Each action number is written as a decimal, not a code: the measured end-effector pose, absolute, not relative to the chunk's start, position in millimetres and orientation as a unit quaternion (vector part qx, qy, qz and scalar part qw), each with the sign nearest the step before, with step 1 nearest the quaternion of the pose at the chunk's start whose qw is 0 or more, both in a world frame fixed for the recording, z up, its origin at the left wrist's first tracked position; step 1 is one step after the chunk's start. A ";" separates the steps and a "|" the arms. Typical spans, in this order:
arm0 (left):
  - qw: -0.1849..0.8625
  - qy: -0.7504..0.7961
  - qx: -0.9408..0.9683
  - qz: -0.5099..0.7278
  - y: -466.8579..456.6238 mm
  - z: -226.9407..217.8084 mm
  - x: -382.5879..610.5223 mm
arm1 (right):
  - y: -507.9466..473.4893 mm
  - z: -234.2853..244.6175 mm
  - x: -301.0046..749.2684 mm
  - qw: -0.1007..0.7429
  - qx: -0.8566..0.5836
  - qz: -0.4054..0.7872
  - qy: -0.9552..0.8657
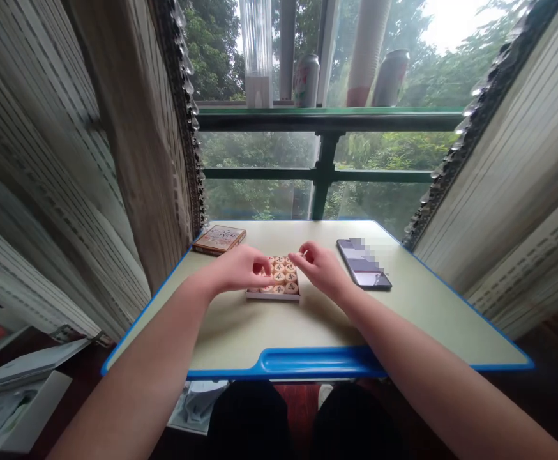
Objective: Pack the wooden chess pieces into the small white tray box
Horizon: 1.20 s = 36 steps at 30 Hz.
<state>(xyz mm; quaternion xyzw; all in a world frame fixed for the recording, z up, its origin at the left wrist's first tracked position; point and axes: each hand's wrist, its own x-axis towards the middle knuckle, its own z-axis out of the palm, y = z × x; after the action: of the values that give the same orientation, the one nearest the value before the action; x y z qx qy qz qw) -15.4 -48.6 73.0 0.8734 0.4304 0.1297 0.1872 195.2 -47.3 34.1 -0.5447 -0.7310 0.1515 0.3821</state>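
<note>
A shallow box [273, 296] of round wooden Chinese chess pieces [279, 277] lies on the table, the pieces set in rows with dark characters facing up. My left hand [241, 267] reaches over the left side of the box, fingers curled down among the pieces and hiding several of them. At the far right corner of the box is my right hand [321, 265], its thumb and fingers bent together in a pinch. Whatever either hand has between its fingertips is hidden or too small to name.
The box's patterned lid [219, 239] lies at the table's far left. A phone [364, 263] rests to the right. The table [241, 338] has a blue rim with a front groove. Cans [306, 80] and stacked cups [366, 54] stand on the window ledge; curtains [130, 128] flank both sides.
</note>
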 end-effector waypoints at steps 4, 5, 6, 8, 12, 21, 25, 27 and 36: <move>0.187 0.423 0.883 0.082 -49.3 74.1 -13.8 | -49.1 36.7 194.6 0.396 -0.532 0.139 -0.735; 0.189 0.423 0.883 0.074 -49.0 73.4 -13.0 | -49.6 37.0 193.8 0.397 -0.529 0.137 -0.737; 0.190 0.425 0.882 0.067 -48.7 72.6 -12.3 | -50.1 37.1 192.9 0.398 -0.527 0.134 -0.739; 0.185 0.427 0.883 0.059 -48.0 70.9 -11.2 | -50.8 36.7 191.5 0.397 -0.524 0.130 -0.742; 0.182 0.417 0.889 0.052 -46.7 68.0 -10.4 | -51.0 36.7 192.4 0.400 -0.519 0.129 -0.744; 0.237 0.422 0.864 0.140 -46.3 72.1 -17.4 | -51.2 38.8 192.8 0.426 -0.512 0.176 -0.725; 0.204 0.471 0.821 0.249 -43.3 71.7 -18.5 | -49.0 37.2 191.9 0.469 -0.483 0.270 -0.689; 0.181 0.476 0.816 0.274 -41.4 69.4 -17.4 | -48.4 37.8 192.3 0.488 -0.463 0.342 -0.656; 0.144 0.472 0.820 0.289 -39.1 62.4 -13.8 | -48.2 43.2 190.7 0.517 -0.414 0.533 -0.526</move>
<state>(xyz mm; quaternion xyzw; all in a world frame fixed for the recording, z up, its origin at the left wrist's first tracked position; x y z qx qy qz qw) -13.8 -39.1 62.4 0.8205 0.4722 0.2886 0.1436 190.7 -48.2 43.2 -0.4140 -0.5263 0.5329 0.5174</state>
